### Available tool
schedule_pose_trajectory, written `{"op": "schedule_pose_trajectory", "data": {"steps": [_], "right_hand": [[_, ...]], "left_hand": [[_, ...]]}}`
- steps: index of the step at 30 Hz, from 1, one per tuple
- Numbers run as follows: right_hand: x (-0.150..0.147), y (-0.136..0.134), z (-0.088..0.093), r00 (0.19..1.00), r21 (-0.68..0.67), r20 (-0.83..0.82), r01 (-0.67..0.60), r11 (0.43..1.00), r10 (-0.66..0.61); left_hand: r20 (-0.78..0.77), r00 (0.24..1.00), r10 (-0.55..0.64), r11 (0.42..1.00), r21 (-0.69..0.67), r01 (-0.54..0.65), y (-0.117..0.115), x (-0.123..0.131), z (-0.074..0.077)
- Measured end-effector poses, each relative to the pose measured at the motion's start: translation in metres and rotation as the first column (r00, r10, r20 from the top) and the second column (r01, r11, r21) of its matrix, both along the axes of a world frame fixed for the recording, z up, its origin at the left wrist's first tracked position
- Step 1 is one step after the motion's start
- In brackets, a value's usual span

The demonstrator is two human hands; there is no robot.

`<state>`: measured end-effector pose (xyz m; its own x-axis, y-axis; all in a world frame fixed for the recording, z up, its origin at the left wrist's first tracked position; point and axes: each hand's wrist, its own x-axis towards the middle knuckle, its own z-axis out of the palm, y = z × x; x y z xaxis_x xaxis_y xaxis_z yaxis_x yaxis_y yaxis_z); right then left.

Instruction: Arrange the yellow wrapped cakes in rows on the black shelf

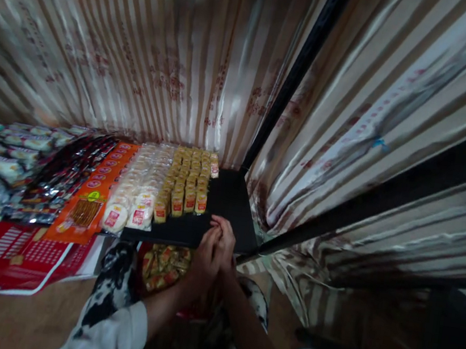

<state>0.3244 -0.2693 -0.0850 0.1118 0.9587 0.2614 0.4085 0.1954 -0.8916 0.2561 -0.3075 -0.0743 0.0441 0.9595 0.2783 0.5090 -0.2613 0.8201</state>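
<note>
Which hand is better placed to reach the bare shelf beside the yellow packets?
Probably the right hand: it lies over the black shelf beside the yellow packets; the left hand sits nearer the edge.

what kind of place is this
Likely a small snack stall or shop display: neat rows of yellow packets, round white wrapped cakes and orange packs laid on a black shelf, striped curtains behind.

Dim warm light, motion blur, glare on curtain (155, 44), warped edges.

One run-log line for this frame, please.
hands: left hand, right hand pressed together | at: black shelf front edge | nearest: yellow packets | held: cannot tell
</note>
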Motion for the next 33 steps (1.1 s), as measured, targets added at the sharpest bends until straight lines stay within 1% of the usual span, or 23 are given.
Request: {"op": "schedule_pose_trajectory", "data": {"steps": [1, 2, 3, 5, 6, 8, 10, 12, 14, 16, 18, 21, 23, 25, 28, 31, 33], "right_hand": [[-0.003, -0.015, -0.003, 0.999, -0.003, -0.012, -0.036, 0.999, 0.036], [-0.007, -0.029, -0.007, 0.998, -0.006, -0.016, -0.063, 0.998, 0.063], [-0.012, -0.04, -0.01, 0.996, 0.0, -0.007, -0.087, 0.996, 0.087], [-0.023, -0.054, -0.014, 0.993, 0.037, 0.033, -0.113, 0.993, 0.112], [-0.028, -0.056, -0.014, 0.993, 0.061, 0.062, -0.109, 0.992, 0.105], [-0.038, -0.053, -0.008, 0.989, 0.112, 0.121, -0.093, 0.989, 0.079], [-0.046, -0.043, 0.003, 0.982, 0.161, 0.178, -0.1, 0.982, 0.071], [-0.055, -0.03, 0.016, 0.967, 0.207, 0.237, -0.145, 0.968, 0.094], [-0.063, -0.017, 0.029, 0.944, 0.241, 0.301, -0.209, 0.948, 0.132], [-0.072, -0.004, 0.037, 0.917, 0.254, 0.362, -0.272, 0.928, 0.169], [-0.082, 0.009, 0.041, 0.889, 0.237, 0.414, -0.312, 0.92, 0.195], [-0.094, 0.024, 0.039, 0.863, 0.172, 0.458, -0.321, 0.931, 0.213], [-0.1, 0.029, 0.034, 0.866, 0.141, 0.451, -0.31, 0.94, 0.218], [-0.103, 0.029, 0.028, 0.879, 0.137, 0.422, -0.302, 0.943, 0.22], [-0.102, 0.027, 0.021, 0.903, 0.154, 0.377, -0.279, 0.948, 0.205], [-0.099, 0.026, 0.018, 0.909, 0.154, 0.367, -0.269, 0.951, 0.197], [-0.098, 0.026, 0.018, 0.901, 0.155, 0.385, -0.274, 0.949, 0.197]], "left_hand": [[-0.007, 1.0, 0.005, 0.999, -0.038, -0.005, -0.02, -0.012, -0.002], [-0.028, 0.999, -0.018, 0.998, -0.063, 0.017, -0.037, -0.024, -0.003], [-0.053, 0.998, -0.019, 0.997, -0.075, 0.015, -0.049, -0.035, -0.004], [-0.147, 0.989, -0.002, 0.999, -0.051, -0.006, -0.063, -0.056, -0.005], [-0.202, 0.979, 0.037, 0.999, -0.013, -0.041, -0.064, -0.065, -0.005], [-0.296, 0.941, 0.162, 0.986, 0.073, -0.147, -0.058, -0.083, -0.003], [-0.365, 0.889, 0.277, 0.959, 0.171, -0.228, -0.045, -0.1, -0.001], [-0.416, 0.845, 0.336, 0.934, 0.261, -0.243, -0.03, -0.113, -0.001], [-0.451, 0.812, 0.369, 0.916, 0.322, -0.238, -0.017, -0.122, -0.006], [-0.476, 0.784, 0.398, 0.902, 0.359, -0.239, -0.007, -0.127, -0.014], [-0.505, 0.753, 0.422, 0.89, 0.387, -0.239, -0.001, -0.129, -0.025], [-0.561, 0.713, 0.42, 0.892, 0.399, -0.212, 0.003, -0.132, -0.038], [-0.594, 0.695, 0.405, 0.901, 0.39, -0.191, 0.004, -0.133, -0.042], [-0.619, 0.685, 0.385, 0.909, 0.383, -0.165, 0.004, -0.135, -0.043], [-0.617, 0.685, 0.388, 0.904, 0.4, -0.151, 0.003, -0.136, -0.044], [-0.577, 0.699, 0.422, 0.871, 0.472, -0.136, 0.003, -0.133, -0.048], [-0.56, 0.722, 0.406, 0.861, 0.5, -0.097, 0.007, -0.131, -0.051]]}}
